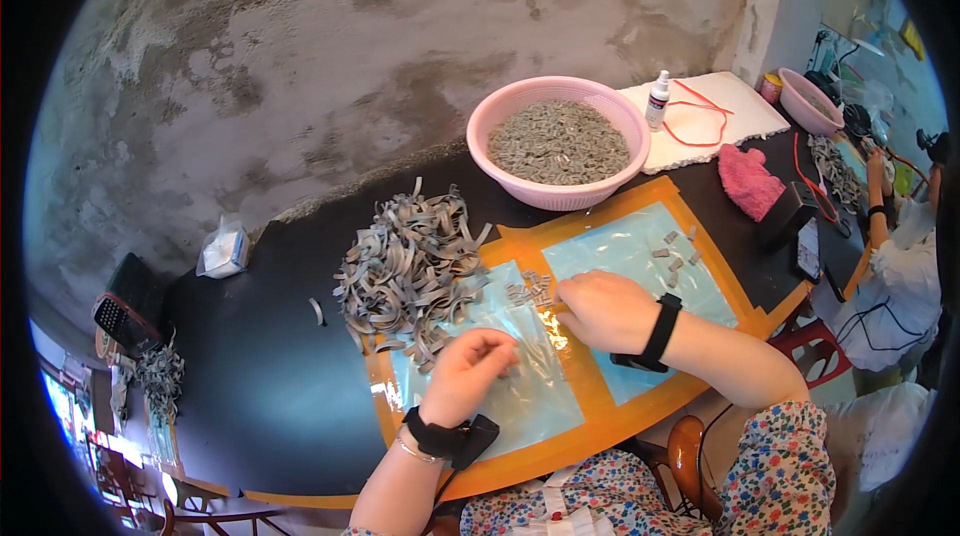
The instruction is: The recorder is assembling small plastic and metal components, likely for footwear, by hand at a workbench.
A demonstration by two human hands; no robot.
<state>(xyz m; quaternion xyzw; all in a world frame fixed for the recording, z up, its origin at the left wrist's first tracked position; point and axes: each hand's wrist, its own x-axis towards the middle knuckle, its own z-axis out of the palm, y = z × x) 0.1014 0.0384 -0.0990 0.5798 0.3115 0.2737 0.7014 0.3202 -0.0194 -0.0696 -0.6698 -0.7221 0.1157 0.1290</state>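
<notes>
My left hand [468, 368] is over the left blue sheet [535, 401], its fingers curled together; whatever they hold, if anything, is too small to make out. Just right of a small cluster of short grey pieces [530, 288] is my right hand [607, 310]. Its fingers are bent inward and partly hidden, so their contents do not show. A big heap of curved grey strips [410, 261] lies beyond my left hand. Several loose grey pieces [675, 258] rest on the right blue sheet [625, 246]. Orange tape [590, 391] frames both sheets.
A pink basin [560, 194] full of small grey pieces stands at the back. Beside it, a spray bottle [657, 101] and red cord [700, 141] are on a white board [755, 121]. A pink cloth [748, 183] and phone [808, 249] lie right. Another person [890, 276] sits far right.
</notes>
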